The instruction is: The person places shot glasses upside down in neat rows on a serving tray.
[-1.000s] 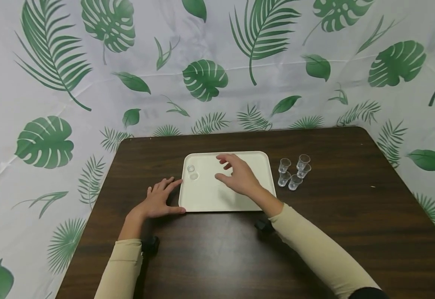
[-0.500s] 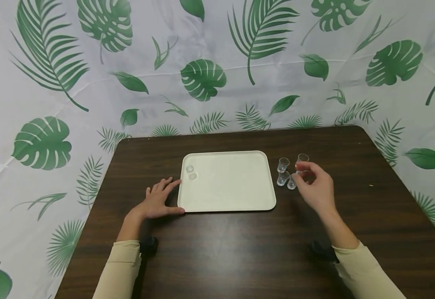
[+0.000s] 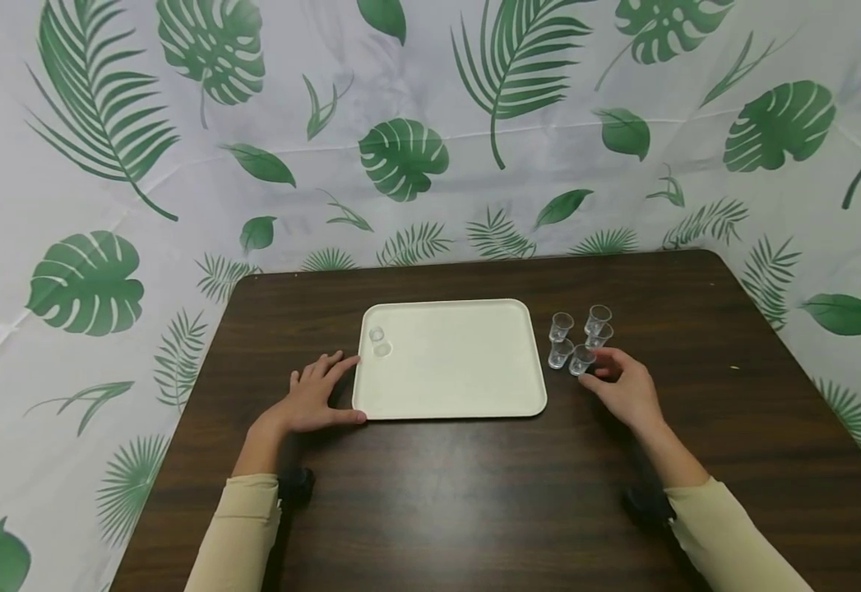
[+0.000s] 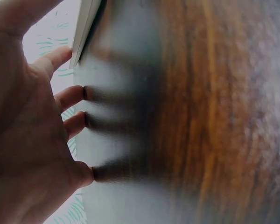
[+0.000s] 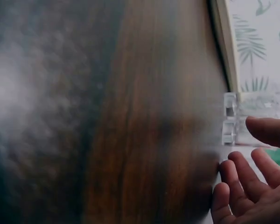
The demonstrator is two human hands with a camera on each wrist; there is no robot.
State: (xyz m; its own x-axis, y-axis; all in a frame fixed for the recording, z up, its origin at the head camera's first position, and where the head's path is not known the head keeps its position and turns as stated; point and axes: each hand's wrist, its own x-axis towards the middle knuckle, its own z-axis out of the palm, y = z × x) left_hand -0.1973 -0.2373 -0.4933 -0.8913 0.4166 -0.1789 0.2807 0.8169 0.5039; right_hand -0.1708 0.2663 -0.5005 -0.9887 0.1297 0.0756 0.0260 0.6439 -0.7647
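In the head view, a cream tray (image 3: 448, 362) lies on the table. One small clear glass (image 3: 377, 335) stands near its left side. My left hand (image 3: 314, 400) rests at the tray's left edge, fingers spread, thumb at the near-left corner; the left wrist view shows several fingertips on the tabletop. To the right of the tray, several clear shot glasses stand in a cluster. My right hand (image 3: 627, 390) is at the nearest shot glass (image 3: 582, 359), thumb in front and forefinger by its right side. Whether they press on it is hard to see.
The other shot glasses stand close together: one (image 3: 561, 326) at the back left, one (image 3: 599, 316) at the back right, more beside them. The dark wooden table (image 3: 430, 501) meets a leaf-patterned cloth (image 3: 400, 164) at its far edge.
My right hand has moved from over the tray to the shot glasses on the right, then lowered to the nearest one. The left hand has stayed at the tray's edge.
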